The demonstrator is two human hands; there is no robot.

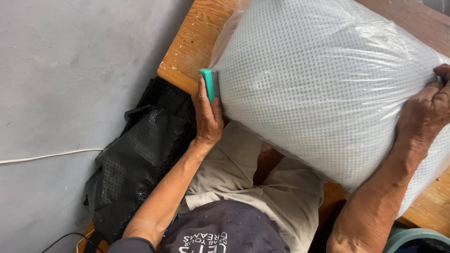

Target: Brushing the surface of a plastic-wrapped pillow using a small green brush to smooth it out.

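Note:
A large white pillow [323, 84] with a dotted mesh cover lies wrapped in clear plastic on a wooden table [192, 47]. My left hand [207, 115] holds a small green tool [209, 83] against the pillow's left edge. My right hand [426, 115] grips the plastic wrap at the pillow's right side, fingers closed on it. Both forearms reach up from the bottom of the view.
A heap of black plastic sheeting [136, 154] lies on the grey floor [61, 84] beside the table's left corner. A white cable [47, 156] runs across the floor. A grey-green bin rim [412, 236] shows at the bottom right. My khaki trousers [243, 178] are below the pillow.

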